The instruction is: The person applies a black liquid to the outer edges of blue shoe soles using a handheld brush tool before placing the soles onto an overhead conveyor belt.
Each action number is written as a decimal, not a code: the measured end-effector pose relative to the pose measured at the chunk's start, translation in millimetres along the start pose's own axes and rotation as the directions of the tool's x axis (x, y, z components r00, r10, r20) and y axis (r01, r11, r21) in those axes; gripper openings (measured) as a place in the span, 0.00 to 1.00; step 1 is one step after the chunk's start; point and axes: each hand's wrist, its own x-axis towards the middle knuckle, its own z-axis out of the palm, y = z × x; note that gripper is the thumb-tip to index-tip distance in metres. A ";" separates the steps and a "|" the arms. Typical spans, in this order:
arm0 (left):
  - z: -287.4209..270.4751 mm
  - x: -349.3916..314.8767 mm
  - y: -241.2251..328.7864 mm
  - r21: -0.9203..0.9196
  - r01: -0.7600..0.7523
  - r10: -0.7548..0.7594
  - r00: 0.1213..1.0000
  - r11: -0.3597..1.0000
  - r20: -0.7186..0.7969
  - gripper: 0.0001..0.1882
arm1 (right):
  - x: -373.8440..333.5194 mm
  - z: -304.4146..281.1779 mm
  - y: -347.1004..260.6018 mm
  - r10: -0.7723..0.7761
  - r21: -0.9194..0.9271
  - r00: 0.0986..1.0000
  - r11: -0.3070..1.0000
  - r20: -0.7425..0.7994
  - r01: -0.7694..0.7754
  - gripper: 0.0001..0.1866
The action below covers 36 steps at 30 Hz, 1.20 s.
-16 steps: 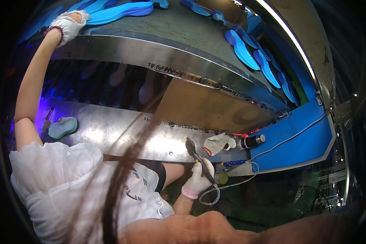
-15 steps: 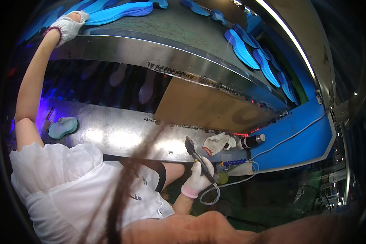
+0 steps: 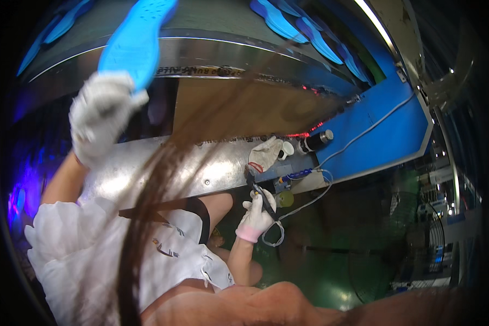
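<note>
Our left hand has come off the belt clamped on 1 blue insole, now lifted near our chest. Our right hand stays wrapped around what looks like a dark corded tool.

My left hand gloved, raised, fingers closed | my right hand gloved, low, fingers gripping.
</note>
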 end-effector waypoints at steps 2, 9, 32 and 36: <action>11.9 -56.6 13.9 -0.112 0.361 -0.290 0.869 0.926 0.401 0.11 | 4.2 -1.1 1.0 0.025 -0.028 0.999 0.999 -0.033 -0.026 0.14; 98.1 -189.1 31.2 -0.422 0.203 0.013 0.890 0.884 0.455 0.20 | 23.5 0.9 10.3 -0.023 -0.080 0.978 0.997 -0.206 0.006 0.12; 186.7 -202.9 47.5 0.121 0.043 0.108 -0.231 -0.992 0.967 0.47 | 29.7 2.7 56.7 0.085 -0.334 0.996 0.938 -0.037 -0.093 0.09; 181.9 -194.6 84.0 0.031 0.277 0.099 0.233 -0.960 0.967 0.43 | 48.5 47.0 31.5 -0.143 -0.819 0.989 0.565 0.029 0.106 0.09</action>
